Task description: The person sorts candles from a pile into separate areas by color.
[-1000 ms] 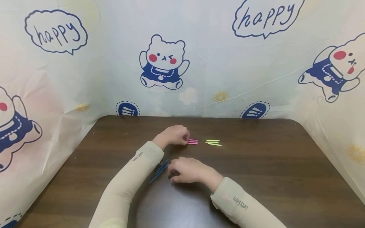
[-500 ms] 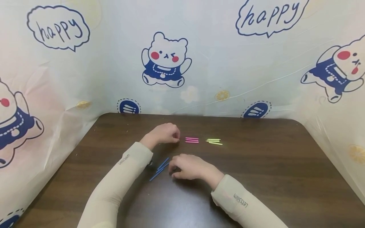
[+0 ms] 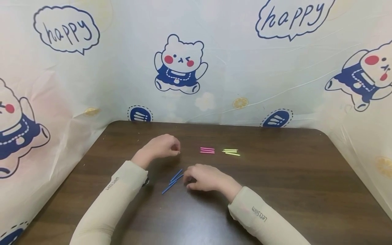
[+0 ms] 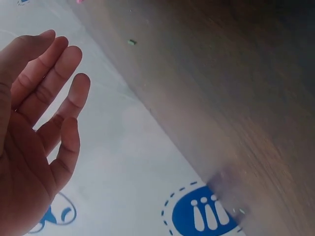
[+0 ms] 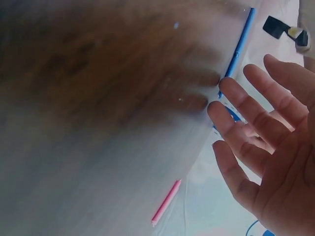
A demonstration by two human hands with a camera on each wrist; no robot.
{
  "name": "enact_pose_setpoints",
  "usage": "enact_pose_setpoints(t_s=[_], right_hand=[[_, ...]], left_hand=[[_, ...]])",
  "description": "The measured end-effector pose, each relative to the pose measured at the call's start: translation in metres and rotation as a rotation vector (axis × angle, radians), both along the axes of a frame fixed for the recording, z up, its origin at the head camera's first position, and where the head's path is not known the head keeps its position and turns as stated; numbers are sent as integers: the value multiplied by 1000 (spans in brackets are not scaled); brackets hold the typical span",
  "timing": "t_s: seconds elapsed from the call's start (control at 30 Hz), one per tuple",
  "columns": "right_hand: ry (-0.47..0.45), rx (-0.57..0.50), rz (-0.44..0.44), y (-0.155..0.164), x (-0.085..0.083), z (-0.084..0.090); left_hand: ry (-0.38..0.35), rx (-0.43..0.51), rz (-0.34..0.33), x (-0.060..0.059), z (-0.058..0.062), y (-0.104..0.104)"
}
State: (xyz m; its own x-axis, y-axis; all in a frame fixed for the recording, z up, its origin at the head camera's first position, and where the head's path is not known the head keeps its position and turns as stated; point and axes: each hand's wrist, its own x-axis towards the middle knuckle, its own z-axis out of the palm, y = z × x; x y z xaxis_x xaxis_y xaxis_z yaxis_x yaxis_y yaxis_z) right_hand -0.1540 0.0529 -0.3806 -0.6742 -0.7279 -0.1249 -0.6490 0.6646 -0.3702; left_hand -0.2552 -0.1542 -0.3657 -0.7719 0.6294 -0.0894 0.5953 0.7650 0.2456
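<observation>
My left hand (image 3: pixel 161 146) hovers over the back left of the table, holding nothing, its fingers loosely bent. To its right lie three thin pink sticks (image 3: pixel 207 150), side by side. Farther right is a group of thin yellow sticks (image 3: pixel 230 150), the front one slightly askew. In front of my left hand several thin blue sticks (image 3: pixel 169 187) lie slanted and partly overlapping. My right hand (image 3: pixel 206 177) is just right of the blue sticks with its fingers relaxed and nothing held. The right wrist view shows a blue stick (image 5: pixel 238 46) beside the fingertips and a pink stick (image 5: pixel 166 202) farther off.
The dark wooden table (image 3: pixel 275 190) has rounded far corners. A pale printed curtain (image 3: pixel 226 61) with bears and lettering stands around it on the back and sides. Tiny specks lie on the tabletop, including a small green bit (image 4: pixel 132 42).
My left hand has come away from the pink sticks and moved left, leaving them lying in a row. My right hand has stayed beside the blue sticks.
</observation>
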Motion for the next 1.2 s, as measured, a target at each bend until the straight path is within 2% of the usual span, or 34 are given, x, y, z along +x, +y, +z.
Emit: enact_pose_setpoints(t_s=[0.23,0.6,0.77,0.9,1.2], right_hand=[[17,-4,0,2,-2,-1],[53,-12,-24,2,-8,-4],[73,-10,-46,2,-13,-5],[87,-10,-49,1,-18,-5],[92,3,-40,-8,-27,-6]], left_hand=[[16,10,8,16,7,-14],[83,14,-4,46,9,-29],[122,9,-18,60,7,-35],[119,12,-19,69,5,-38],[104,16,-25,83,-4,-44]])
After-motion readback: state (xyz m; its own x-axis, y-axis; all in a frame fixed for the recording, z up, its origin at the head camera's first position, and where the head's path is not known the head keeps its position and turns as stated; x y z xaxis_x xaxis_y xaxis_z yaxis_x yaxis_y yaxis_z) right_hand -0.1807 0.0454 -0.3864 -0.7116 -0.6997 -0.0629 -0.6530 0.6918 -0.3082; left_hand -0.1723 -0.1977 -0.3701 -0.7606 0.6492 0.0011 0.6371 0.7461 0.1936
